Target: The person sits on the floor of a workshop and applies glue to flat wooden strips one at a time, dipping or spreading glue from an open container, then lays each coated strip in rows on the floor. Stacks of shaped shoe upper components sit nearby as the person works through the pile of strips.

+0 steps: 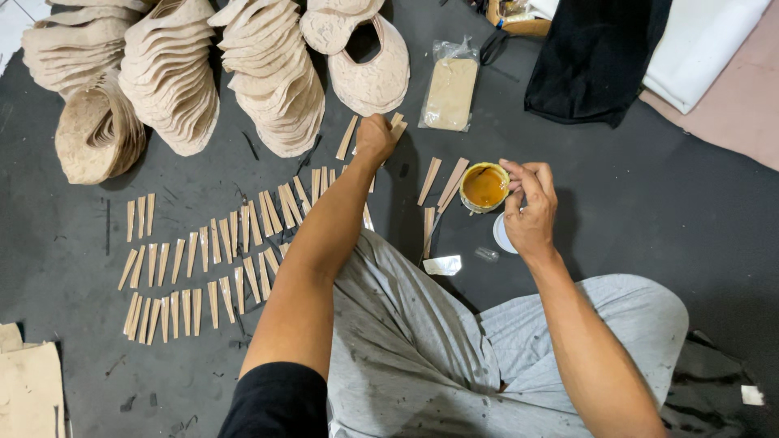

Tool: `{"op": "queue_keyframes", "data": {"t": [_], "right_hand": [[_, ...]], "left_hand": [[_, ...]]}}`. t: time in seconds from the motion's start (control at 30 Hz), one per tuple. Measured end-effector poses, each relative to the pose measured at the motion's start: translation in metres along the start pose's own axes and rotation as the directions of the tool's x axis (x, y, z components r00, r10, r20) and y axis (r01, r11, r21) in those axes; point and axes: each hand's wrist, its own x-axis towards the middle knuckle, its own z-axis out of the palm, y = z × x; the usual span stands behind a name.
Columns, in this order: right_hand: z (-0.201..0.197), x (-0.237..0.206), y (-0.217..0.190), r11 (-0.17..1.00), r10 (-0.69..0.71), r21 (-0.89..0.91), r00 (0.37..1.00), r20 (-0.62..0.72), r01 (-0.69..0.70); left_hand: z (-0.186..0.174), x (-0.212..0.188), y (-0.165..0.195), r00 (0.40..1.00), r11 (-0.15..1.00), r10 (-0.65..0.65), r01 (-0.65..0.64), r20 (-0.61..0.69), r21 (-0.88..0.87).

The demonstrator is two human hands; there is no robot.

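I sit cross-legged on a dark floor mat. My left hand reaches forward and is closed on a tan strip near the far end of the laid-out pieces. My right hand hovers beside a small round tin of amber glue, fingers pinched together; whether they hold a brush is hidden. Several tan tapered strips lie in rows on the mat to my left, and a few more strips lie just left of the tin.
Stacks of tan curved cut-outs stand at the far left. A clear bag of tan material lies ahead. Black cloth and white fabric sit far right. A white lid and foil scrap lie near my knee.
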Motion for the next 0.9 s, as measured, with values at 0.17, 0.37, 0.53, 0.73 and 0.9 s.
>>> {"op": "queue_keyframes", "data": {"t": [0.17, 0.37, 0.53, 0.73, 0.9], "right_hand": [[-0.003, 0.002, -0.001, 1.0, -0.004, -0.004, 1.0, -0.005, 0.004], [-0.004, 0.002, -0.002, 1.0, -0.003, -0.004, 1.0, -0.001, 0.003], [-0.006, 0.002, 0.001, 1.0, 0.016, -0.022, 1.0, 0.001, -0.016], [-0.009, 0.001, 0.005, 0.997, 0.056, -0.058, 0.998, 0.03, -0.054], [-0.014, 0.003, 0.006, 0.995, 0.072, -0.077, 0.994, 0.078, -0.066]], "left_hand": [[-0.004, -0.011, 0.025, 0.993, 0.987, 0.114, -0.111, -0.02, 0.117], [0.02, -0.05, 0.055, 0.913, 0.971, 0.077, -0.16, 0.4, 0.178], [0.035, -0.054, 0.051, 0.906, 0.984, 0.006, -0.081, 0.423, 0.16], [0.018, -0.048, 0.061, 0.941, 0.985, 0.03, -0.084, 0.337, 0.148], [-0.04, -0.071, 0.099, 0.967, 0.667, 0.168, 0.032, 0.192, -0.745]]}}
